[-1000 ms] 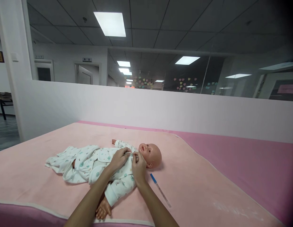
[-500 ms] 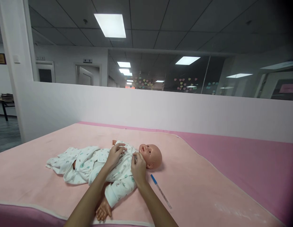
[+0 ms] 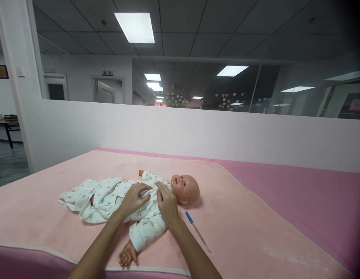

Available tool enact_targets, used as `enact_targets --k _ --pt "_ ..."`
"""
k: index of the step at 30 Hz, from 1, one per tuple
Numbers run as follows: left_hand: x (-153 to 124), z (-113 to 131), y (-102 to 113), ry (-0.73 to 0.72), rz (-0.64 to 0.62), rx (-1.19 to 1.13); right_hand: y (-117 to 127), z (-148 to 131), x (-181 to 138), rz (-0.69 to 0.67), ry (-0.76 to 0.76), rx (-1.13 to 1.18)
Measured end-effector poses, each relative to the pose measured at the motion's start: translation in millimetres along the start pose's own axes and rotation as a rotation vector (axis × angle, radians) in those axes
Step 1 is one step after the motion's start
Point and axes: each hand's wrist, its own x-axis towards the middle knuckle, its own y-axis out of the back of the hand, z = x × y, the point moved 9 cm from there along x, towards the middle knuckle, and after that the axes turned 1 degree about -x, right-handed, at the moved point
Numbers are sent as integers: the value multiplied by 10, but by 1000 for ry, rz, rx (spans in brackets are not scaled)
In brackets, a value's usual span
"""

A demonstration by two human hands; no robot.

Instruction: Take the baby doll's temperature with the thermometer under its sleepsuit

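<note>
A baby doll (image 3: 188,188) lies on its back, head to the right, dressed in a white printed baby outfit (image 3: 149,228). My left hand (image 3: 135,199) rests over the doll's chest, fingers reaching right and thumb apart from them. Close beside it, my right hand (image 3: 167,202) lies on the upper chest below the chin, its fingers extended and bent a little. Both hands touch the cloth, and their palms are hidden. One doll hand (image 3: 128,254) sticks out of the near sleeve; the other shows at the far side.
A thin clear stick with a blue cap (image 3: 198,232), like a thermometer or pen, lies right of my right forearm. The doll is on a peach mat (image 3: 249,232) over a pink surface (image 3: 313,197). Behind stands a low white wall (image 3: 197,131) with glass above.
My left hand has moved slightly left and down the chest. My right hand's fingers have loosened from their curled position at the collar and shifted left. The doll stays in place.
</note>
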Motion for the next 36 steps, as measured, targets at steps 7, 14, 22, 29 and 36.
enact_targets --k 7,14,22,29,36 --pt "-15 103 -28 -56 20 173 -80 -81 7 -148 9 -94" --pt "-33 214 -29 -127 21 276 -65 -32 23 -169 -64 -124" --pt "-30 212 -30 -129 53 306 -58 -15 37 -103 -92 -80" --pt "-11 164 -50 -106 67 291 -51 -19 31 -55 -75 -138" --pt "6 94 -11 -2 81 128 -28 -15 39 -26 -82 -149"
